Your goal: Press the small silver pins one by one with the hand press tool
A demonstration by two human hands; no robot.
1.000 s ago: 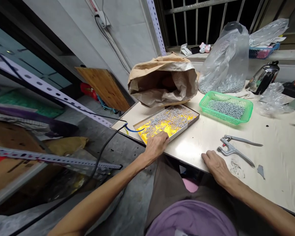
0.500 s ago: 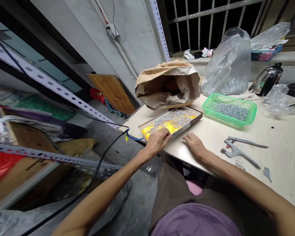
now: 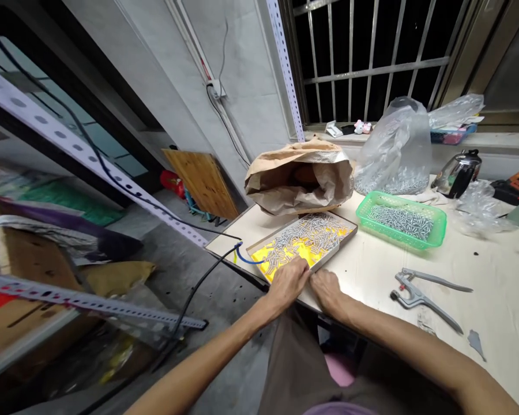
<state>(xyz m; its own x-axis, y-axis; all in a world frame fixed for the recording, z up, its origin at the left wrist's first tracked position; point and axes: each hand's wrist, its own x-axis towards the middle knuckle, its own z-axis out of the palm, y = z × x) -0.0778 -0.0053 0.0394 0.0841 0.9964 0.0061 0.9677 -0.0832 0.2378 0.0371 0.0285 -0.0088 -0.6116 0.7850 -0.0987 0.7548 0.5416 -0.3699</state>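
While the left hand (image 3: 290, 280) sat curled at the near wall of the shallow box (image 3: 348, 237), the right hand (image 3: 326, 286) rested just beside it, fingers bent, at the front of the bench (image 3: 372, 276). From where I stood I couldn't tell whether the left was clamped on the rim, or whether either palm hid anything. The box lay flat near the bench's left corner, just in front of a paper bag (image 3: 285, 197) whose mouth faced the person.

I took the step in hand to be steadying the box or handling its loose metal pins (image 3: 315, 227); the next move, I judged, called for a light touch, so that nothing spilled over the low wall.

Counting, I made it two hands, one box, one paper bag, one green basket (image 3: 389, 235) and one clear plastic bag (image 3: 398, 150). All but the paper bag visibly held small metal pieces, far too many to number. One plier-like tool (image 3: 416, 296), one grey scrap (image 3: 476, 343) and one kettle (image 3: 456, 176) lay or stood farther right.
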